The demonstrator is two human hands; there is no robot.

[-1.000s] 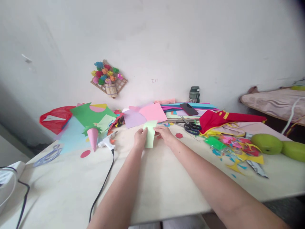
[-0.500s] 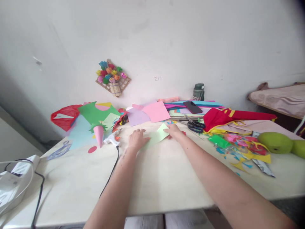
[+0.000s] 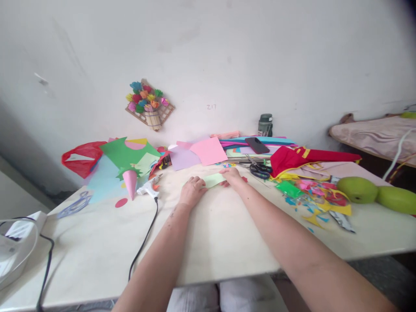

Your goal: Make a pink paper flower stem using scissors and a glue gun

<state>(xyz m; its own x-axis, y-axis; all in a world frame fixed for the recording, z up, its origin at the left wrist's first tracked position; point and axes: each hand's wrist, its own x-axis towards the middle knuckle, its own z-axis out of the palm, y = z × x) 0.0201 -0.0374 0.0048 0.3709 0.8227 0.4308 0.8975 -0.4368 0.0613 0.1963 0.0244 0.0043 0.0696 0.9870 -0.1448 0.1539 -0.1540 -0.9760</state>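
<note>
A light green paper (image 3: 213, 180) lies between my hands near the middle of the table, looking like a narrow strip. My left hand (image 3: 193, 190) grips its left end, with the fingers bent and close together. At the other end my right hand (image 3: 231, 175) pinches the paper between thumb and fingers. A small red piece (image 3: 244, 179) shows beside the right hand. To the left, a white glue gun (image 3: 148, 189) rests next to a pink paper cone (image 3: 130, 184) with a green fringed top.
Black-handled scissors (image 3: 260, 170) and a phone (image 3: 257, 145) lie behind my right hand. Paper scraps (image 3: 316, 212) and green fruit (image 3: 357, 190) are on the right. Coloured sheets (image 3: 208, 151) line the back. The glue gun's cord (image 3: 144, 242) runs past my left forearm.
The light green paper looked wider with a raised corner; now it is a narrower strip. My hands have come closer together, and the whole view has shifted slightly.
</note>
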